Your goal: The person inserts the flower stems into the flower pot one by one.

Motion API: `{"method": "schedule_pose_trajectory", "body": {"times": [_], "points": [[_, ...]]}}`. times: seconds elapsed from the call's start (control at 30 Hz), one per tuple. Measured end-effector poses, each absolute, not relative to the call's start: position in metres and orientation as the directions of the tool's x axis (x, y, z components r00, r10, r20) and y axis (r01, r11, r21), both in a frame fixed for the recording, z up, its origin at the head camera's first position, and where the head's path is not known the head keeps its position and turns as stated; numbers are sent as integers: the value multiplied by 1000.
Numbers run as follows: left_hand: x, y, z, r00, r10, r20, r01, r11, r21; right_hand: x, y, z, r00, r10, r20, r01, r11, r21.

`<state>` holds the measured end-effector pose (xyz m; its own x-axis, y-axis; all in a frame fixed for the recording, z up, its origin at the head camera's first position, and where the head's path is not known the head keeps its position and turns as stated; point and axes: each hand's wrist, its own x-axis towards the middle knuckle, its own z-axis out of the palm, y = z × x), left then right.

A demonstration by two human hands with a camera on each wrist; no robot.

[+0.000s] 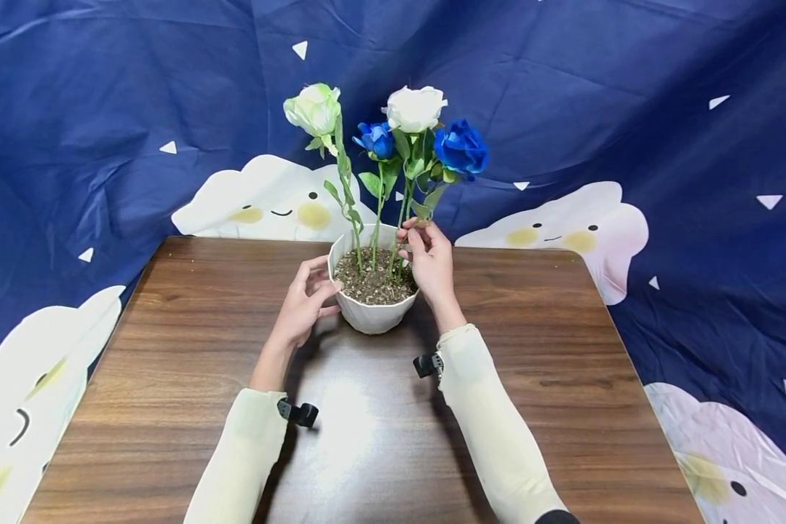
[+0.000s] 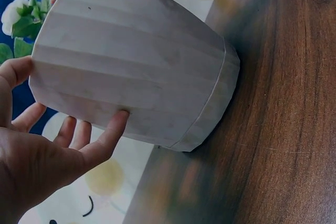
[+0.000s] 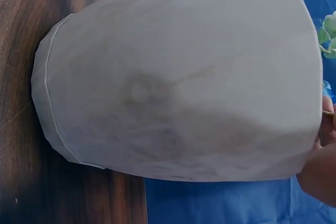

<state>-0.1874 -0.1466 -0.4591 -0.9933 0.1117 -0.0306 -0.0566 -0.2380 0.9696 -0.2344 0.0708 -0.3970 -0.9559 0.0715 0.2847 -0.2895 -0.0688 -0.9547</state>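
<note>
A white faceted flowerpot (image 1: pixel 375 318) filled with brown soil stands on the table. Several artificial flowers rise from it: a pale green rose (image 1: pixel 313 109), a white rose (image 1: pixel 415 109), a small blue flower (image 1: pixel 376 140) and a larger blue flower (image 1: pixel 461 148). My left hand (image 1: pixel 306 302) holds the pot's left side with fingers spread along its rim and wall, as the left wrist view shows. Over the pot's right rim, my right hand (image 1: pixel 432 262) pinches a thin green stem (image 3: pixel 328 113). Which bloom that stem carries is hard to tell, since leaves and fingers overlap there.
The pot stands toward the back of a brown wooden table (image 1: pixel 530 378). Behind it hangs a dark blue cloth (image 1: pixel 563 73) printed with smiling white clouds. Each sleeve cuff carries a small black camera mount (image 1: pixel 299 414).
</note>
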Motion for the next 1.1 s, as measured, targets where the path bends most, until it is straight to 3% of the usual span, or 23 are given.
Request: {"method": "schedule_pose_trajectory", "body": {"times": [0.4,0.6,0.9,1.1], "points": [[-187,-146,-456,-992,118,-33,-60,-236,970,-246,58,-394,-941,-53,333,-337,168,-926],[-187,-146,-455,-993,115,-35,-63,-243,968,-250,55,-397,-947,-94,306,-320,230,-919],[-187,-146,-456,-994,109,-29,-55,-236,970,-252,53,-401,-955,-145,260,-298,477,-827],[-187,-146,-457,-994,105,-31,-56,-242,969,-253,53,-399,-961,-165,221,-276,529,-802]]}}
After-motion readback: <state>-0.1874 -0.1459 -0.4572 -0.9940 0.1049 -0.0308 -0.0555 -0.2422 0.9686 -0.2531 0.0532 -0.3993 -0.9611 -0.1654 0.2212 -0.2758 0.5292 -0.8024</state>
